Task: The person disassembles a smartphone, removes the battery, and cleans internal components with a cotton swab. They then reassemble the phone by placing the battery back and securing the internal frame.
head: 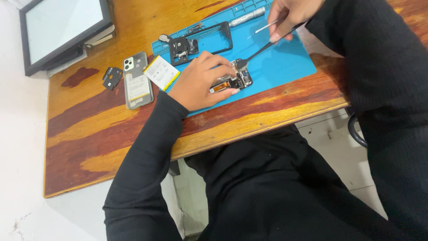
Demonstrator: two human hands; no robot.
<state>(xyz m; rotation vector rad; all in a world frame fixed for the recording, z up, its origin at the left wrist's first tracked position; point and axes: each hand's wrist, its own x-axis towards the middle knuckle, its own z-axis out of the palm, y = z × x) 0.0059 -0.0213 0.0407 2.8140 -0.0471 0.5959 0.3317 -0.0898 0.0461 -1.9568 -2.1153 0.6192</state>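
Stripped phone circuit board (232, 80) on blue rubber mat (285, 62), pinned under left hand (200, 82); right hand (290, 15) pinching black tweezers (263, 49) at it; grey back cover (136, 80), yellow-edged battery (162, 71) already removed, lying left of mat.

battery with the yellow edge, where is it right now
In the head view the battery lies at the blue mat's left edge, between the phone back cover and the left hand.
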